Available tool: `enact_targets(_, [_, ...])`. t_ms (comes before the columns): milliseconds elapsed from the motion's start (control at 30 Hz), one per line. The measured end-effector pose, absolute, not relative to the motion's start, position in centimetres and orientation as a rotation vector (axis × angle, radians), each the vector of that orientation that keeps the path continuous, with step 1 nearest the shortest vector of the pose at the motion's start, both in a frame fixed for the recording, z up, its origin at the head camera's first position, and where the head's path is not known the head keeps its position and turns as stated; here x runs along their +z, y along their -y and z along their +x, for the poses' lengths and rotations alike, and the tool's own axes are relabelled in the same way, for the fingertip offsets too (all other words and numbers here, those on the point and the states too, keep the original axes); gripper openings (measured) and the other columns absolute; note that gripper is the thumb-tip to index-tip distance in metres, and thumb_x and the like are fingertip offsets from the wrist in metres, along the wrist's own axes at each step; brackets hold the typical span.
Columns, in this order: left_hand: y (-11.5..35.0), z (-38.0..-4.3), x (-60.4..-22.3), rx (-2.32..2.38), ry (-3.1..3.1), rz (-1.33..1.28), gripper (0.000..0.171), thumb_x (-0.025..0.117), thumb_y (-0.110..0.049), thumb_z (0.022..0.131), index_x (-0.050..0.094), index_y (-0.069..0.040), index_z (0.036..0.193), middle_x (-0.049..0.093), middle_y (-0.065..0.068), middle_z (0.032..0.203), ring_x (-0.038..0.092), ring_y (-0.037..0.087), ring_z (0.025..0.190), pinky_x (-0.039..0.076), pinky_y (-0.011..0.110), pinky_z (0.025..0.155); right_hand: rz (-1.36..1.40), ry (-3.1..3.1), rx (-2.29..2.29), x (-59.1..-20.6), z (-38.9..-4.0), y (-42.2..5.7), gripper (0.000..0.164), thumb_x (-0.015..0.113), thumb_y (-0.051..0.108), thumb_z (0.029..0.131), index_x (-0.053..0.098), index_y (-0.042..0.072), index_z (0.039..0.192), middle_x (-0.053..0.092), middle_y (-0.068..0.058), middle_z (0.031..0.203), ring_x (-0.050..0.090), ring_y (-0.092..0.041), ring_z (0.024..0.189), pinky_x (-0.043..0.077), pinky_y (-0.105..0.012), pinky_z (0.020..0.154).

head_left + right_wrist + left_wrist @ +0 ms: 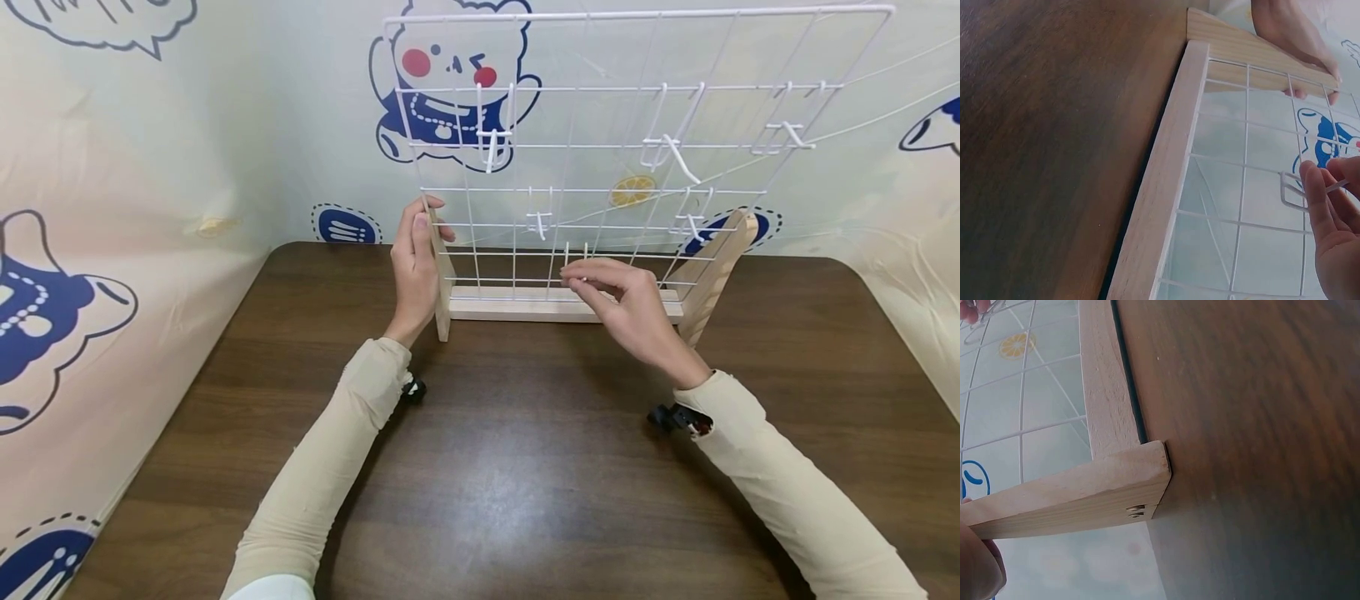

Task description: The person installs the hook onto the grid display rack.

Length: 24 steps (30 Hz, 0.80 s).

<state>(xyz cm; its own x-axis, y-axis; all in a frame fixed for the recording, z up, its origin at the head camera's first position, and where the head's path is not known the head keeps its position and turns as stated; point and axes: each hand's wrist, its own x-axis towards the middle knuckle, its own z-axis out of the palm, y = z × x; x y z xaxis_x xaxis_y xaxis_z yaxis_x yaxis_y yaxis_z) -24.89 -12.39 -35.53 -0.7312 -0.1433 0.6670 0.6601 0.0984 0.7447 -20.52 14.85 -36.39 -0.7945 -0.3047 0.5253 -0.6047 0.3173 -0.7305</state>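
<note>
A white wire grid rack [645,88] stands on the table between two wooden side supports. My left hand [415,258] grips the left wooden support [444,292], fingers behind it and thumb in front. In the left wrist view only part of that hand shows at the lower left edge. Low on the grid, my right hand [637,312] pinches a white wire hook [1283,190] between thumb and fingers. The hook's looped end lies against the grid wires in the right wrist view; whether it is latched there I cannot tell.
Several other white hooks hang on the grid, among them one at upper left [491,150] and one at upper right [787,133]. A wooden crossbar [525,310] joins the supports at the bottom. Behind the brown table [510,475] hangs a printed cloth [300,125].
</note>
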Motion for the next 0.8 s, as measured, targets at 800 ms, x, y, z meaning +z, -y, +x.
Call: enact_targets(800, [13.7, -24.5, -34.9, -1.651, 1.978, -0.551, 0.032, 0.035, -0.015, 0.109, 0.056, 0.002, 0.127, 0.065, 0.029, 0.096, 0.063, 0.04, 0.092, 0.048, 0.046, 0.071, 0.912, 2.489, 1.216, -37.7, -18.7, -16.1, 0.042, 0.066, -0.005, 0.091, 0.066, 0.009, 0.131, 0.047, -0.001, 0.151, 0.072, -0.019, 0.096, 0.058, -0.032, 0.079])
